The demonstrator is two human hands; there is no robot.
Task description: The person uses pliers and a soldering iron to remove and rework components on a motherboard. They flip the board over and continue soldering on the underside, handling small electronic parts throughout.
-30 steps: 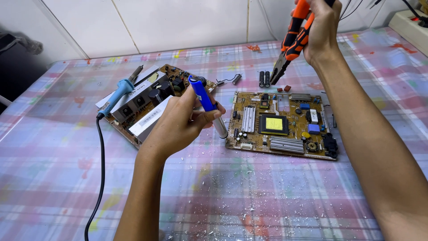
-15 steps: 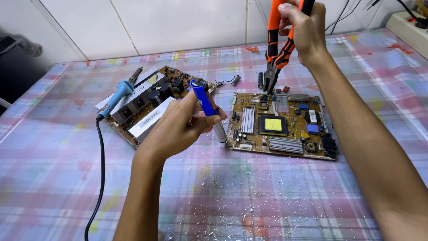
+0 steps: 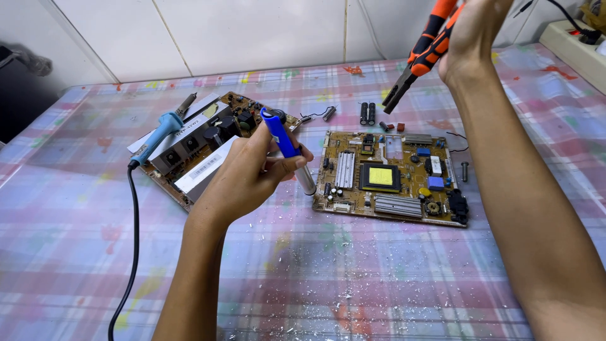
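My left hand (image 3: 249, 177) grips a blue tool with a silver tip (image 3: 287, 150), held tilted just left of a brown circuit board (image 3: 394, 180) with a yellow square part. My right hand (image 3: 473, 35) is raised above the board's far side and holds orange-and-black pliers (image 3: 424, 53), jaws pointing down-left toward two black capacitors (image 3: 367, 113) lying on the table.
A second circuit board (image 3: 208, 148) lies at the left with a blue-handled soldering iron (image 3: 161, 129) resting on it, its black cable (image 3: 129, 252) trailing toward me. Small loose parts and a screw (image 3: 465, 171) lie around the boards. A white power strip (image 3: 577, 44) sits far right on the plaid tablecloth (image 3: 353, 278).
My right hand has lifted the pliers up and to the right, away from the board's far edge. The left hand with the blue tool has barely moved.
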